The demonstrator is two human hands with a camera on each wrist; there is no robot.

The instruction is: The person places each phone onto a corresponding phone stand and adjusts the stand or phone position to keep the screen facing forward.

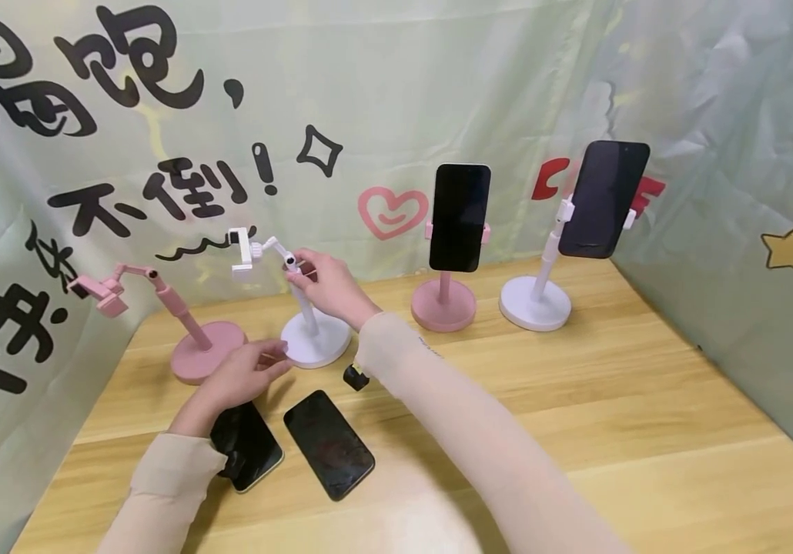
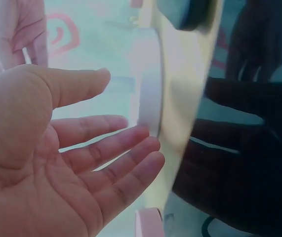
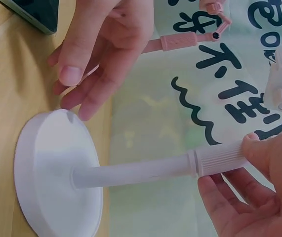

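On the wooden table (image 1: 646,431) sits the empty white phone stand (image 1: 309,314). The left hand (image 1: 245,373), fingers loosely spread by the round base (image 1: 316,348), should steady it against tipping while the right hand (image 1: 332,288) pinches the ribbed collar (image 3: 220,158).

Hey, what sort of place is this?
Likely a makeshift demonstration or filming corner: a creased, printed backdrop lines the back and sides of a wood-grain table, where a pink phone stand and a white phone stand hold phones.
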